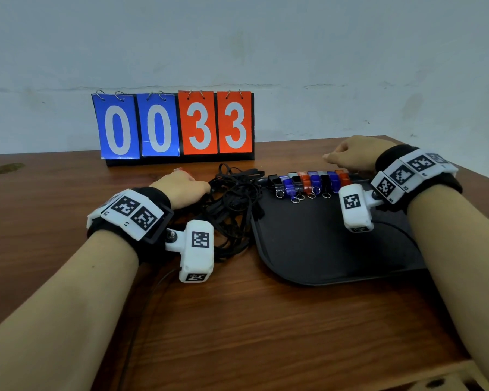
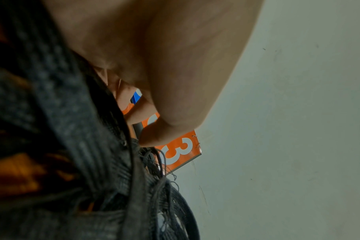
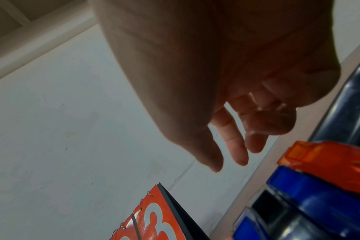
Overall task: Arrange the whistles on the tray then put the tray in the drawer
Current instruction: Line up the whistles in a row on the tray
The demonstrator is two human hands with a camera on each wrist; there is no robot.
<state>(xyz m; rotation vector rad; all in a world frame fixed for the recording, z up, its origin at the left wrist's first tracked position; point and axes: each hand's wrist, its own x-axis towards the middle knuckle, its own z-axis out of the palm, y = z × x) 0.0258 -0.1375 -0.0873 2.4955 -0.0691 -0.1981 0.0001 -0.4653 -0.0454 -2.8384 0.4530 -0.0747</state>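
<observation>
**Last red whistle in hand beside the tangled lanyards**

Left hand [image 1: 181,187] curled over a red whistle [image 1: 183,171], only a sliver of red showing past the knuckles in the head view; gripped low on the wooden table [image 1: 68,193], just left of the pile of black lanyards [image 1: 232,204]. In the left wrist view, thumb and fingers bent inward against the cords, so probably lifting the whistle free of the tangle rather than dragging the straps along.

Right hand [image 1: 353,156] poised above the far end of the tray, fingers [image 3: 236,146] loose and spread, holding nothing. Likely waiting there to take or steady the next piece where the row ends.

Row of whistles [image 1: 311,182] along the back edge of the black tray [image 1: 322,244]: black, blue and red bodies packed side by side, mouthpieces to the rear, key rings [image 1: 295,199] hanging forward. Packed tight at the rim, presumably to stop sliding once the tray moves.

Near part of the tray bare; tray to the right of the lanyard pile. Flip scoreboard [image 1: 175,125] reading 0033 upright against the wall behind. Drawer not identifiable in any view. By the look of it, arranging nearly done, tray transfer not yet begun.
</observation>
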